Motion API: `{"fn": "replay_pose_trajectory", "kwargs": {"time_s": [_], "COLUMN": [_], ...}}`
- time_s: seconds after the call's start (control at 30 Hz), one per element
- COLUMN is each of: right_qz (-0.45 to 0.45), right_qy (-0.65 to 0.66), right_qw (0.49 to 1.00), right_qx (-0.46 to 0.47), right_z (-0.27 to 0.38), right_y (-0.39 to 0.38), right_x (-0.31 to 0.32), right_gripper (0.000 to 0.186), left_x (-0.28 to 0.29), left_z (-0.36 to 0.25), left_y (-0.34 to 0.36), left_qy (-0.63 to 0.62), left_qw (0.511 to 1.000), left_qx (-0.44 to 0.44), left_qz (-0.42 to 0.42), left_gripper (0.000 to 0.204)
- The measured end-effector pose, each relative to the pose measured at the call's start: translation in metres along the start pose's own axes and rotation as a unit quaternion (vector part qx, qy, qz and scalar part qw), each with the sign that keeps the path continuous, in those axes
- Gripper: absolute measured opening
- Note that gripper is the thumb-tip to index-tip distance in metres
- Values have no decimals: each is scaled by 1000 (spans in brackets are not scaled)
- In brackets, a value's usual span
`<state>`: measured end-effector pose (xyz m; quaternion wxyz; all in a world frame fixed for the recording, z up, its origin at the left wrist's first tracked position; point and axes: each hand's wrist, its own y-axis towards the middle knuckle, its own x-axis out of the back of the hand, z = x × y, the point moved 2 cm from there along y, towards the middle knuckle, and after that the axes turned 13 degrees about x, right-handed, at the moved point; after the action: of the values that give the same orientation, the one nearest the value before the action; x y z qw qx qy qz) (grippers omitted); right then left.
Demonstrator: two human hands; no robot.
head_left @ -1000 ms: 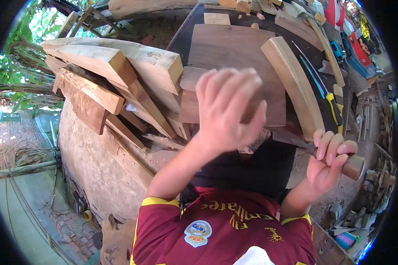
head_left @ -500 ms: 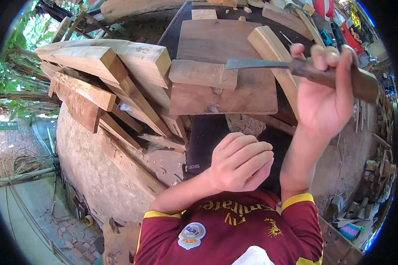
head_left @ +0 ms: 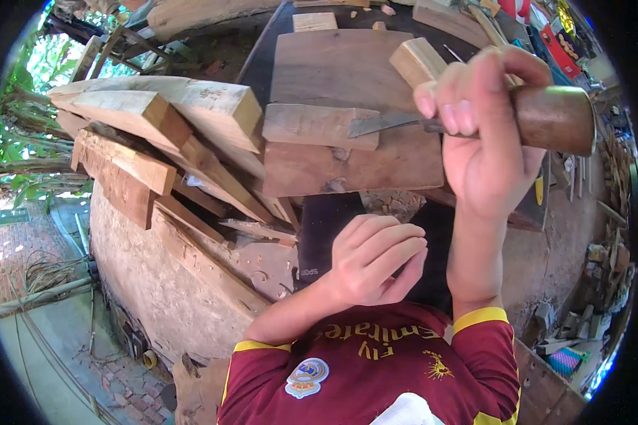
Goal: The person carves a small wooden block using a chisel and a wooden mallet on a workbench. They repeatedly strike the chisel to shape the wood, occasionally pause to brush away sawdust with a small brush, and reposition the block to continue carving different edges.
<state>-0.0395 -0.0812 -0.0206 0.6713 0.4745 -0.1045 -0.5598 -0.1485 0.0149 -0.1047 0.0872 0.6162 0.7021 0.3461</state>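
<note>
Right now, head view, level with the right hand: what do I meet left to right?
Green foliage → stacked timbers → small rectangular wood block → right hand → butt of the chisel handle.

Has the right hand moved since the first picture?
Yes: the right hand has moved up and leftward in view, closer to the flat board.

Yellow lettering (head_left: pixel 386 331) on a maroon shirt (head_left: pixel 354 386), crest badge (head_left: pixel 307 377) near it, small pale letters (head_left: pixel 309 272) on black cloth (head_left: pixel 322 230)

Right hand (head_left: pixel 487 131) raised, clenched; left hand (head_left: pixel 375 256) curled.
</note>
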Motion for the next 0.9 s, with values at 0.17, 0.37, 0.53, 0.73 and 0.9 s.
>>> {"fn": "replay_pose_trajectory", "kwargs": {"time_s": [0.17, 0.37, 0.53, 0.73, 0.9], "right_qz": [-28, 30, 52, 87, 104], "right_qy": [-52, -193, -268, -328, -286], "right_qw": [998, 981, 962, 938, 952], "right_qx": [-9, 4, 21, 70, -32], "right_z": [-6, -3, 0, 5, 11], "right_y": [10, 19, 17, 21, 18], "right_x": [-10, -15, -6, -8, -3], "right_gripper": [16, 15, 22, 28, 29], "left_x": [-1, 9, 13, 7, -2], "left_z": [0, 0, -1, -2, 4], "left_y": [19, 86, 140, 158, 154], "left_qy": [-16, -16, -67, -36, -122], "left_qw": [999, 986, 992, 998, 991], "left_qx": [-15, 8, 94, -55, 45], "left_qz": [-36, -165, 61, 2, 33], "left_gripper": [19, 48, 42, 42, 40]}}
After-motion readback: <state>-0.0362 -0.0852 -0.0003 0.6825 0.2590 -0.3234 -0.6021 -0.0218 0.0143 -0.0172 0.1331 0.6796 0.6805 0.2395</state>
